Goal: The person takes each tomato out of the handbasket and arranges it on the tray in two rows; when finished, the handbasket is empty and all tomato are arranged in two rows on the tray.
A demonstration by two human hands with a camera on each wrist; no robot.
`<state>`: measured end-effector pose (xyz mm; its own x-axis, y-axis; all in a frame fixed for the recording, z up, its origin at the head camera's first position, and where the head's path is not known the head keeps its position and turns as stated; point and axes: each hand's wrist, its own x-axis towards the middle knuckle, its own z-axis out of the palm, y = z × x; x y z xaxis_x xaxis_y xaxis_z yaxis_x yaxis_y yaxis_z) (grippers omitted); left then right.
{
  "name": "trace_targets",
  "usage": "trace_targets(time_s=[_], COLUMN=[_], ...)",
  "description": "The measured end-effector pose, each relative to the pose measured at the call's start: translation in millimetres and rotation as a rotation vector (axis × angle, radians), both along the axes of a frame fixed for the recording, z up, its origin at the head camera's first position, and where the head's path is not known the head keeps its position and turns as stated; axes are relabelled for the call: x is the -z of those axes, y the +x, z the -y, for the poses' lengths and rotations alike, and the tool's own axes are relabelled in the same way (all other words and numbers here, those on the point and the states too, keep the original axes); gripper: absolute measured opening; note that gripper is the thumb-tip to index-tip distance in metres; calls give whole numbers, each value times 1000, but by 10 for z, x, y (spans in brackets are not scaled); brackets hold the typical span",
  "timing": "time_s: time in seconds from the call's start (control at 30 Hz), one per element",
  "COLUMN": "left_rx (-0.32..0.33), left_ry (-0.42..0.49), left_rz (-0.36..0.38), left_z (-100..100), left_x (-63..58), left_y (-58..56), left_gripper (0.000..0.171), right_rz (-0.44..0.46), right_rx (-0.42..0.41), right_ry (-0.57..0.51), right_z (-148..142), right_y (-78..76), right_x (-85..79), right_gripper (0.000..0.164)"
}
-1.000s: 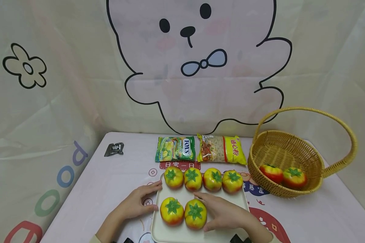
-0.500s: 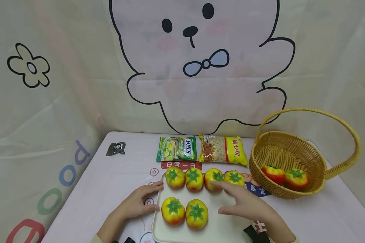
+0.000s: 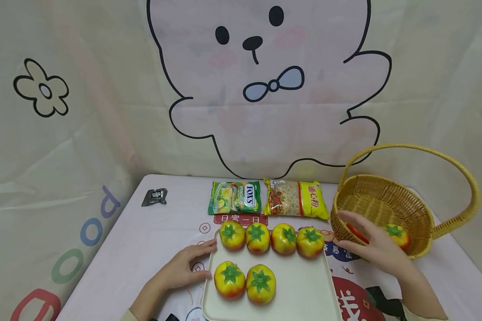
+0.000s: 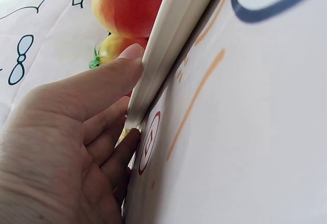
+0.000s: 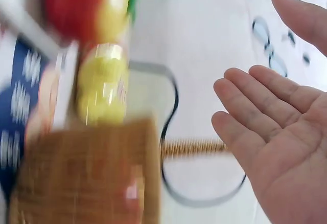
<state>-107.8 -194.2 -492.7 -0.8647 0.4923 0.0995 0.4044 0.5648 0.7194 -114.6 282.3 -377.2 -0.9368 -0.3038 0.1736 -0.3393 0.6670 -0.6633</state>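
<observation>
My left hand [image 3: 184,266] rests against the left side of a cream tray [image 3: 305,290]; in the left wrist view its thumb touches the rim, and the fingers lie along the outer side. Several yellow-red toy persimmons [image 3: 261,284] with green star-shaped leaves sit on the tray, in a back row and a front pair. My right hand [image 3: 379,247] hovers in front of the wicker basket [image 3: 411,209], fingers extended and palm bare in the right wrist view. Inside the basket are two persimmons [image 3: 398,234], one largely hidden behind this hand.
A green FOX'S candy bag [image 3: 234,197] and a yellow pasta bag [image 3: 296,198] lie behind the tray. A small black packet [image 3: 154,197] is at the back left. The basket's tall handle [image 3: 458,169] arches over it. A printed cloth wall stands behind the table.
My right hand has left the front pair of persimmons and swung right, past the back row, to the basket. My left hand stays at the tray's side.
</observation>
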Motion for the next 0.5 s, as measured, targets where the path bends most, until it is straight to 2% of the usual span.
trace_targets(time_s=[0.23, 0.5], left_rx=[3, 4], left_ry=[5, -2], left_rz=[-2, 3], left_z=[-7, -4], left_x=[-8, 3], left_y=[1, -10], left_gripper=[64, 64], right_rz=[-20, 32], right_rx=[152, 182], right_ry=[38, 64], right_z=[-578, -1072], right_y=[-67, -166], right_x=[47, 190], right_gripper=[66, 67])
